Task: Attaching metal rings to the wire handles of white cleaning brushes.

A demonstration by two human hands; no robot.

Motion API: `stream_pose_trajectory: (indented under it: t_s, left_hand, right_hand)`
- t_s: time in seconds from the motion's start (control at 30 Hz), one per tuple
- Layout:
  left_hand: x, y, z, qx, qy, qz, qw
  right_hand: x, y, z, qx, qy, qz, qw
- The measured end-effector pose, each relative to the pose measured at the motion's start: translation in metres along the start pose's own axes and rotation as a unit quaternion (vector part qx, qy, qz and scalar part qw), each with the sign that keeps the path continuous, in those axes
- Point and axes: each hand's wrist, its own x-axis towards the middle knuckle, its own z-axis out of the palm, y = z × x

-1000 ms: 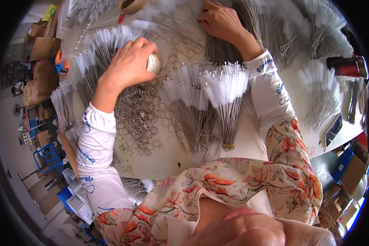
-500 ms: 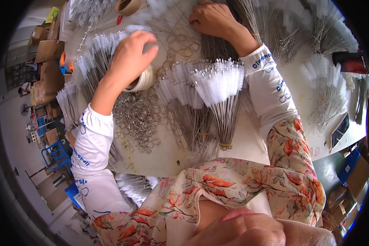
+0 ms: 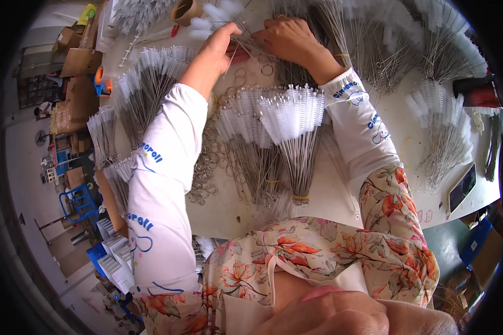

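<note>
At the far middle of the table, my left hand (image 3: 215, 53) is closed round thin wire handles of white-bristled wire brushes (image 3: 218, 17), whose heads stick out beyond it. Close by on the right, my right hand (image 3: 290, 39) has its fingers bent and pressed together near the same wires; what is in them is hidden. Metal rings (image 3: 267, 69) lie loose just below the hands. Nearer to me, two bundles of brushes stand heads up, and a yellow band ties the front bundle (image 3: 293, 120).
More brush bundles stand on the left (image 3: 151, 84) and right (image 3: 439, 123). A pile of metal rings (image 3: 204, 178) lies beside my left sleeve. A phone (image 3: 462, 187) rests near the right table edge. A tape roll (image 3: 185, 11) sits at the far left, an orange tape dispenser (image 3: 101, 82) at the left edge.
My left hand has moved away and to the right, from above the white roll by the ring pile to beside my right hand, and now grips brush wires. The right hand has shifted only slightly.
</note>
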Motion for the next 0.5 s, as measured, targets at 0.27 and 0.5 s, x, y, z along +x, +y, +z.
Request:
stream_pose_trajectory:
  t_s: [0.27,0.5]
  left_hand:
    - [0.018,-0.036,-0.017,-0.337,-0.013,0.067,0.939]
    - [-0.007,-0.016,0.016,-0.392,0.013,0.027,0.919]
  right_hand:
    - [0.0,0.003,0.002,-0.001,0.015,-0.012,1.0]
    - [-0.001,0.004,-0.001,0.006,0.01,-0.012,1.0]
